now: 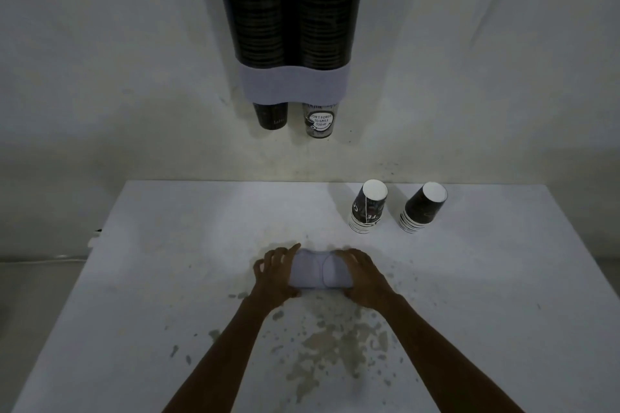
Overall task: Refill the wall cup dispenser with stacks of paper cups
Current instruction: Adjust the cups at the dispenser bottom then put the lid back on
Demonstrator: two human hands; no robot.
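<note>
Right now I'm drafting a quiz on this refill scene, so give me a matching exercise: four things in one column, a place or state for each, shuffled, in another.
Things:
1. dispenser
2. white lid
3. two short cup stacks
4. slogan cup

Places or states:
A. upside down on the table's far right
B. between the left hand and right hand
C. on the wall, two dark tubes
D. poking from the right tube's bottom

Pairs: 1-C, 2-B, 3-A, 4-D
</note>
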